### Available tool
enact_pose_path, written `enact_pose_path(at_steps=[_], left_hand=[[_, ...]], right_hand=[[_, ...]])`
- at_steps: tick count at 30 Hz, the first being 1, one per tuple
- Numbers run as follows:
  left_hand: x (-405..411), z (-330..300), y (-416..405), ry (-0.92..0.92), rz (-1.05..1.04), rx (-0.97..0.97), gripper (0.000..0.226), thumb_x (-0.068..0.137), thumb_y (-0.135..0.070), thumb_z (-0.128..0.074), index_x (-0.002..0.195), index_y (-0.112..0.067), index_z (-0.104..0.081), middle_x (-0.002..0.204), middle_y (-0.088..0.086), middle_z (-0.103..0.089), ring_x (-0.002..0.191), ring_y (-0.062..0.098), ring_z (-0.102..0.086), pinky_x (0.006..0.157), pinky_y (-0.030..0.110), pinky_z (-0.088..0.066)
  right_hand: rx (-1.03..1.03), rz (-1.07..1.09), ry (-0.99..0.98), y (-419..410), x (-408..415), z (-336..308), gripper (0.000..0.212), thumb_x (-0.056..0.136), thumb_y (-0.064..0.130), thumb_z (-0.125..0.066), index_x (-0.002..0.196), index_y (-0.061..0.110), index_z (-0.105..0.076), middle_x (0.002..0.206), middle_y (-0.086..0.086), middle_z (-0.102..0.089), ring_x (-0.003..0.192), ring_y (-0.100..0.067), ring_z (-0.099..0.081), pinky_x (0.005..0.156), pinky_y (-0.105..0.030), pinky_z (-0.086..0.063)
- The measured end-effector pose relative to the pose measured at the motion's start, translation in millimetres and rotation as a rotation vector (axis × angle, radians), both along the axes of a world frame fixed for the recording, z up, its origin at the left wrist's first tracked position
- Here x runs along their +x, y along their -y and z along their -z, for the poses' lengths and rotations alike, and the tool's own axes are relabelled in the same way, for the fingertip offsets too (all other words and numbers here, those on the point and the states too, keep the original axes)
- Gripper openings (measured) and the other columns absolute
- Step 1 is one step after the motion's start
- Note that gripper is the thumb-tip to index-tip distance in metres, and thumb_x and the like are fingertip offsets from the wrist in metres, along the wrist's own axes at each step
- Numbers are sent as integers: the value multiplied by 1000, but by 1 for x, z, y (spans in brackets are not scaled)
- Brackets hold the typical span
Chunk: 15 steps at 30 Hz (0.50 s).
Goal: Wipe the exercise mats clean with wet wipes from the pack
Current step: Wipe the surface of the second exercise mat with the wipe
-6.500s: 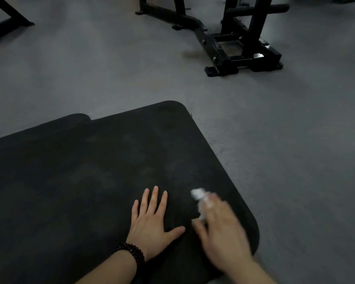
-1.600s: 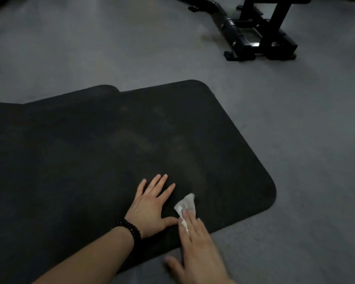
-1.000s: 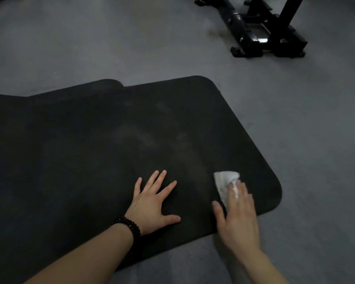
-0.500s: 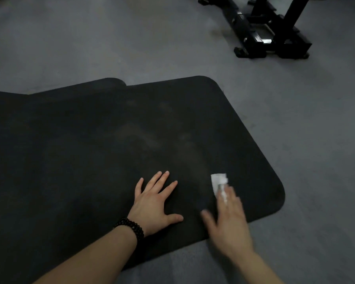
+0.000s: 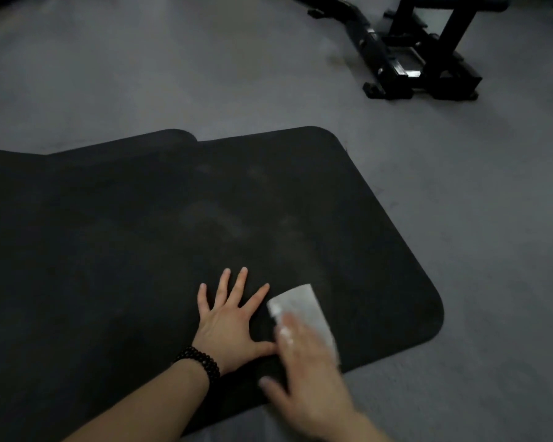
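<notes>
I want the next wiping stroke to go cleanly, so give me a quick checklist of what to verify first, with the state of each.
1. Wet wipe under the right hand, flat on the top mat: ok, though the hand is motion-blurred.
2. Left hand spread flat, pressing the mat so it will not slide: ok.
3. Mat lying flat near the rounded corner: ok.
4. Dull smudges farther up the mat wiped: not ok, pale patches still show.
5. Wipe still moist and clean enough: cannot tell.
6. Second mat beneath, peeking out on the left, wiped: cannot tell.
</notes>
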<state>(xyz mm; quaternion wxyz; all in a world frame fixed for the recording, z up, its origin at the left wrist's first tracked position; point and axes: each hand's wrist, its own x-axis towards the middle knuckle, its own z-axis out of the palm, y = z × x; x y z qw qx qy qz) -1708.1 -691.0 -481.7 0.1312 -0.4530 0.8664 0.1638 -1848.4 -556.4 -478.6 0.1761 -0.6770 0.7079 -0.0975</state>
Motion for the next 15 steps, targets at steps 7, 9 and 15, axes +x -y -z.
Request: enact_pose_path(at_steps=[7,9,15], left_hand=[[0,-1,2,7,-5,28,117,64,-97,-47,156,-52,9,164,-9,31,150,22,34,119,59,19],[0,-2,3,-13,-20,27,115,66,-96,-48,157,-51,6,165,-11,28,151,21,31,119,58,18],[6,2,9,-83,-30,14,110,69,-88,-48,160,-47,-1,168,-12,20,150,15,29,120,55,15]], right_hand=[[-104,473,-118,7,-72,0,82,89,64,-24,154,13,-21,160,-7,-19,148,-18,-10,120,-31,-4],[-6,420,-105,8,-69,6,85,88,66,-25,154,13,-21,161,-7,-15,149,-19,-7,121,-32,-3],[-13,-45,108,17,1,-8,80,90,60,-41,156,24,-14,161,8,2,148,-7,6,121,-31,-3]])
